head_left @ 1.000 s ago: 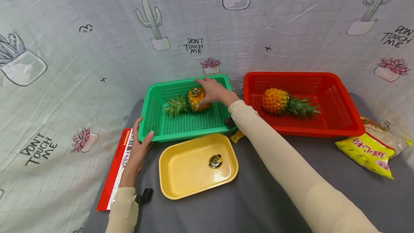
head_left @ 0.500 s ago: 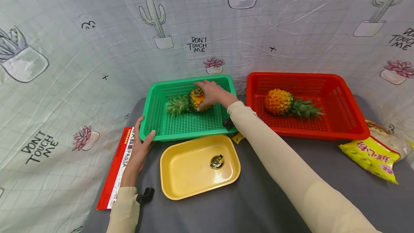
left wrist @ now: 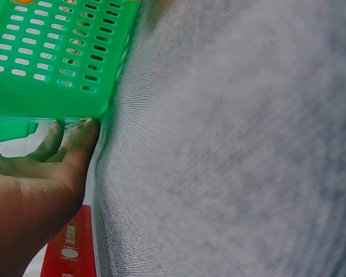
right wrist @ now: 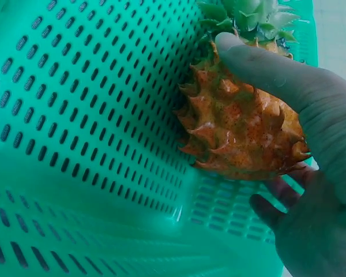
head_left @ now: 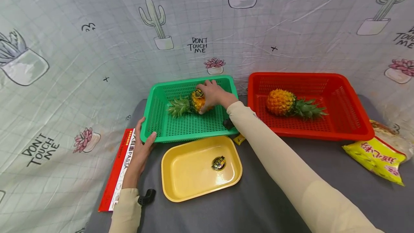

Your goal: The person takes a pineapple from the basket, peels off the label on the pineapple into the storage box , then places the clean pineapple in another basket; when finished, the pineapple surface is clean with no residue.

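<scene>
The right hand (head_left: 214, 94) grips a pineapple (right wrist: 245, 124), thumb along one flank by the leaves, fingers around the other; the pineapple lies inside the green basket (head_left: 191, 137). Toward the person's left of that grip, the left hand (head_left: 139, 154) spreads, fairly straight-fingered, against the basket's near corner.

Just ahead of the gripping fingers, the pineapple's dark sticker (head_left: 198, 94) is too small to read. Nearer the person than the grip, a yellow tray (head_left: 189, 175) bears a similar badge. Beside the left hand, a red-and-white pack (head_left: 111, 182) reads "PASTA". Well right of the grip, a yellow bag (head_left: 375, 155) carries pink Chinese characters. Beyond, the patterned cloth (head_left: 174, 64) repeats "DON'T TOUCH ME".
</scene>
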Available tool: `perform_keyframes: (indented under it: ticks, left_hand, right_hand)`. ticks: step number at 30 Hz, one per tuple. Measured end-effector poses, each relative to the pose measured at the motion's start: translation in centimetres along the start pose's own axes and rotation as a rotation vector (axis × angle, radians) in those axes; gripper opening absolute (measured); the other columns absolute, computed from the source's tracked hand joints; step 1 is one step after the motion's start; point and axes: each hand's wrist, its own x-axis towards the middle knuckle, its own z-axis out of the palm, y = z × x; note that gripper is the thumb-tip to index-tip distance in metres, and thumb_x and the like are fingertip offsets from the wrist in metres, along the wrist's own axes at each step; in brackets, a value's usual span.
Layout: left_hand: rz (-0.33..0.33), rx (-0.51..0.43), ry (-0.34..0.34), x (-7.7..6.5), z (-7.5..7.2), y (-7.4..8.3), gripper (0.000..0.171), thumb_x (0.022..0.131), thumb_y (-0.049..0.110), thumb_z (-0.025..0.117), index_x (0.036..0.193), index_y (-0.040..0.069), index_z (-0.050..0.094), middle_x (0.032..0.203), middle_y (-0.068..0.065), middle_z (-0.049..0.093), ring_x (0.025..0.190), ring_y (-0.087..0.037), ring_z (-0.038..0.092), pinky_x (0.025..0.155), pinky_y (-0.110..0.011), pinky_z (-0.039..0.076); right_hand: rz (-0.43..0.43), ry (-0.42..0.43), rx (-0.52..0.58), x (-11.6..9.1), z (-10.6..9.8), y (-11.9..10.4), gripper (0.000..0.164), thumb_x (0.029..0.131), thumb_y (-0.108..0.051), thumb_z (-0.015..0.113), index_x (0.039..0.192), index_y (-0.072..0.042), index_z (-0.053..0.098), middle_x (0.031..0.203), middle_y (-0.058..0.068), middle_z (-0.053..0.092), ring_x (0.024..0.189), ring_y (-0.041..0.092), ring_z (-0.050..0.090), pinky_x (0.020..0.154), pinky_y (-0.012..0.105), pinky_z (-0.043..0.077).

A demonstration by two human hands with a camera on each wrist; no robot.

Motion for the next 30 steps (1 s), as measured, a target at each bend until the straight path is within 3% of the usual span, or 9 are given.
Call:
perform_keyframes:
  ticks: [6, 13, 22, 30]
  left_hand:
    - [-0.011, -0.019, 0.003, -0.4, 0.1, 0.0, 0.073, 0.111, 0.026, 0.058, 0.166, 0.046, 0.014, 0.167, -0.006, 0.018, 0.145, -0.031, 0.035, 0.107, -0.031, 0.045]
    - [-0.010, -0.013, 0.006, 0.0, 0.1, 0.1, 0.073, 0.111, 0.025, 0.058, 0.165, 0.046, 0.014, 0.167, -0.006, 0.019, 0.146, -0.030, 0.035, 0.108, -0.031, 0.044]
    - [-0.011, 0.043, 0.020, -0.2, 0.1, 0.5, 0.074, 0.109, 0.030, 0.061, 0.165, 0.047, 0.015, 0.165, -0.004, 0.019, 0.143, -0.027, 0.035, 0.105, -0.028, 0.045]
    - [-0.013, 0.063, 0.017, 0.1, 0.0, 0.6, 0.076, 0.108, 0.032, 0.063, 0.165, 0.048, 0.015, 0.166, -0.004, 0.018, 0.144, -0.027, 0.035, 0.112, -0.041, 0.042]
  right_hand:
    - [-0.019, -0.030, 0.036, 0.4, 0.5, 0.1, 0.099, 0.080, -0.049, 0.093, 0.156, -0.016, 0.038, 0.153, 0.015, 0.033, 0.137, 0.033, 0.031, 0.111, 0.046, 0.039]
    - [-0.065, -0.040, 0.155, 0.5, 0.4, 0.3, 0.095, 0.082, -0.036, 0.094, 0.151, -0.007, 0.036, 0.149, 0.016, 0.039, 0.136, 0.035, 0.041, 0.111, 0.047, 0.040]
    - [-0.080, -0.032, 0.154, -0.1, 0.1, 0.5, 0.093, 0.083, -0.040, 0.093, 0.149, -0.004, 0.039, 0.149, 0.019, 0.038, 0.135, 0.037, 0.040, 0.111, 0.049, 0.039]
    - [-0.115, -0.005, 0.198, -1.3, -1.0, 0.4, 0.095, 0.083, -0.038, 0.094, 0.151, -0.003, 0.038, 0.149, 0.018, 0.039, 0.136, 0.036, 0.040, 0.112, 0.049, 0.038]
